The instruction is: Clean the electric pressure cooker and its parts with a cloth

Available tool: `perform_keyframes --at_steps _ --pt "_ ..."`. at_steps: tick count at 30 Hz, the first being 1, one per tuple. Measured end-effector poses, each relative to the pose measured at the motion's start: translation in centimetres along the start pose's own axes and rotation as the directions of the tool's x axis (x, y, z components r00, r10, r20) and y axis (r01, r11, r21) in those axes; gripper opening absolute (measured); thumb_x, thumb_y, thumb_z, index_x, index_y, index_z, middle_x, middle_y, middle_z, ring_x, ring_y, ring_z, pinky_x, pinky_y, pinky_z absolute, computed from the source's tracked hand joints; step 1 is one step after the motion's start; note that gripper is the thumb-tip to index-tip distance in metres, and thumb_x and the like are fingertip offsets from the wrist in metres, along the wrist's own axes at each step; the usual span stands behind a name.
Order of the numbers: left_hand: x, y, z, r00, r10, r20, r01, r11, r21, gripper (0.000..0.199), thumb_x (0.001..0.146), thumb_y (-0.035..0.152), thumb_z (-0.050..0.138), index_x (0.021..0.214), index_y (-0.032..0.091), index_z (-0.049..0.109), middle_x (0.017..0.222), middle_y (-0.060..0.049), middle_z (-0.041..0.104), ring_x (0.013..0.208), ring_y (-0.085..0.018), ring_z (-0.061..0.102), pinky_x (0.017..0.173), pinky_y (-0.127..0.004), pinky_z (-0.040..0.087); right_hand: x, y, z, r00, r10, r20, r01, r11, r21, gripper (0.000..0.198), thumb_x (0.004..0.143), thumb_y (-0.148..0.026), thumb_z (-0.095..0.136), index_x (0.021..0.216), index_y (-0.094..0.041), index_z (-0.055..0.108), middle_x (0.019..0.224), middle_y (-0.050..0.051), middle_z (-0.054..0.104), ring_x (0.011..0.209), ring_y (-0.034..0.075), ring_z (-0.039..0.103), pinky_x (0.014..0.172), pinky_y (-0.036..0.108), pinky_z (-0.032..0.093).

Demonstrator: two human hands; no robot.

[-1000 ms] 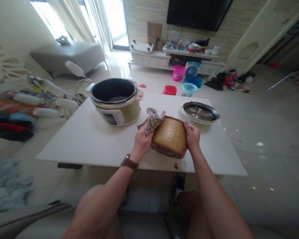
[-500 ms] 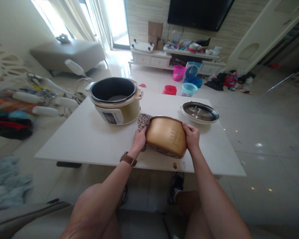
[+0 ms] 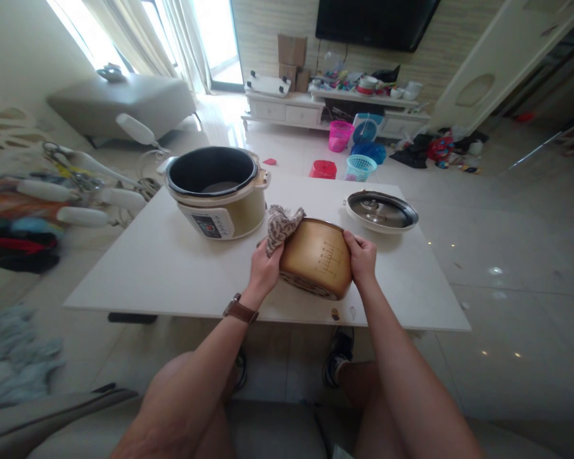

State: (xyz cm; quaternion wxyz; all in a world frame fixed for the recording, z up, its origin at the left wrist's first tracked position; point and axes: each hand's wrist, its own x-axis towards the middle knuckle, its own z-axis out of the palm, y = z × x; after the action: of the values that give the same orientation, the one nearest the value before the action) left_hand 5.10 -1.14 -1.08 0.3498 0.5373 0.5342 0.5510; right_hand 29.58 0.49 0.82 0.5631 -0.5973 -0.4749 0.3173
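Note:
A gold inner pot (image 3: 318,258) with measuring marks on its side is held tilted over the front part of the white table. My left hand (image 3: 266,264) is closed on a brown patterned cloth (image 3: 283,224), which lies against the pot's left rim. On the opposite side, my right hand (image 3: 362,256) grips the pot by its rim and wall. To the left stands the pressure cooker body (image 3: 239,217), uncovered, with a dark interior and a control panel on its front. Its round lid (image 3: 382,212) rests upside down at the back right.
The white table (image 3: 162,274) ends just before my knees. Beyond it on the floor are a red stool-like item (image 3: 323,169), a light blue basket (image 3: 361,167) and a pink basket (image 3: 340,135). White padded arms of a stand (image 3: 136,129) reach near the table's left edge.
My left hand and the cloth have shifted up along the pot's left rim, and the cloth now bunches over it. The pot has tilted slightly more; my right hand keeps its hold.

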Motion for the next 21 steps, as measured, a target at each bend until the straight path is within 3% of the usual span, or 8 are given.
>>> perform_keyframes --at_steps 3,6,9,13,15,18,21 --pt "0.9 -2.3 0.5 0.967 -0.256 -0.009 0.248 0.945 -0.213 0.053 0.093 0.054 0.065 0.127 0.016 0.077 0.132 -0.013 0.078 0.130 -0.033 0.068 0.113 -0.045 0.052 0.2 0.3 -0.1 1.000 -0.009 0.002 0.009 1.000 0.004 0.068 0.077 -0.077 0.074 0.054 -0.025 0.036 0.056 -0.007 0.030 0.058 0.010 0.025 0.053 0.030 0.020" --pt "1.3 -4.5 1.0 0.854 -0.516 0.060 0.505 0.796 -0.334 0.053 0.088 0.058 0.066 0.113 0.013 0.079 0.117 -0.016 0.081 0.115 -0.032 0.075 0.103 -0.047 0.058 0.3 0.9 -0.3 1.000 -0.010 0.003 0.010 1.000 0.014 0.067 0.079 -0.074 0.075 0.055 -0.025 0.037 0.057 -0.006 0.030 0.059 0.010 0.026 0.053 0.030 0.020" --pt "1.3 -5.6 1.4 0.786 -0.610 0.100 0.596 0.706 -0.382 0.051 0.086 0.060 0.068 0.105 0.014 0.078 0.107 -0.016 0.083 0.105 -0.031 0.077 0.099 -0.047 0.060 0.4 1.2 -0.4 1.000 -0.002 0.004 0.002 1.000 0.026 0.065 0.079 -0.074 0.075 0.056 -0.024 0.040 0.058 -0.006 0.032 0.059 0.010 0.027 0.054 0.030 0.021" --pt "1.2 -4.9 1.7 0.819 -0.574 0.014 0.541 0.763 -0.354 0.050 0.087 0.056 0.068 0.109 0.013 0.078 0.115 -0.017 0.082 0.113 -0.033 0.076 0.103 -0.047 0.057 0.6 0.7 -0.6 0.998 -0.060 -0.015 0.059 0.998 -0.024 0.066 0.081 -0.077 0.071 0.057 -0.024 0.040 0.058 -0.006 0.033 0.060 0.012 0.029 0.056 0.030 0.024" --pt "1.2 -4.0 2.0 0.850 -0.526 -0.038 0.491 0.815 -0.307 0.048 0.089 0.052 0.066 0.112 0.012 0.078 0.122 -0.018 0.080 0.120 -0.034 0.073 0.107 -0.047 0.055 0.6 0.1 -0.8 0.993 -0.118 -0.017 0.116 0.990 -0.079 0.061 0.085 -0.076 0.066 0.061 -0.023 0.048 0.060 -0.005 0.040 0.063 0.013 0.035 0.059 0.029 0.029" --pt "0.9 -2.3 2.2 0.914 -0.400 -0.064 0.378 0.900 -0.219 0.047 0.094 0.049 0.062 0.120 0.013 0.077 0.130 -0.017 0.078 0.127 -0.035 0.070 0.112 -0.047 0.052 0.6 -0.6 -0.9 0.985 -0.170 -0.007 0.168 0.979 -0.117 0.054 0.089 -0.072 0.061 0.072 -0.022 0.060 0.066 -0.002 0.053 0.069 0.016 0.045 0.064 0.029 0.036" --pt "0.1 -0.2 2.0 0.974 -0.220 -0.055 0.216 0.973 -0.080 0.047 0.099 0.049 0.057 0.123 0.014 0.077 0.130 -0.015 0.078 0.126 -0.035 0.070 0.113 -0.047 0.051 0.6 -0.8 -1.0 0.991 -0.136 0.002 0.136 0.988 -0.079 0.054 0.087 -0.071 0.065 0.067 -0.022 0.055 0.064 -0.004 0.047 0.066 0.014 0.041 0.061 0.029 0.033"
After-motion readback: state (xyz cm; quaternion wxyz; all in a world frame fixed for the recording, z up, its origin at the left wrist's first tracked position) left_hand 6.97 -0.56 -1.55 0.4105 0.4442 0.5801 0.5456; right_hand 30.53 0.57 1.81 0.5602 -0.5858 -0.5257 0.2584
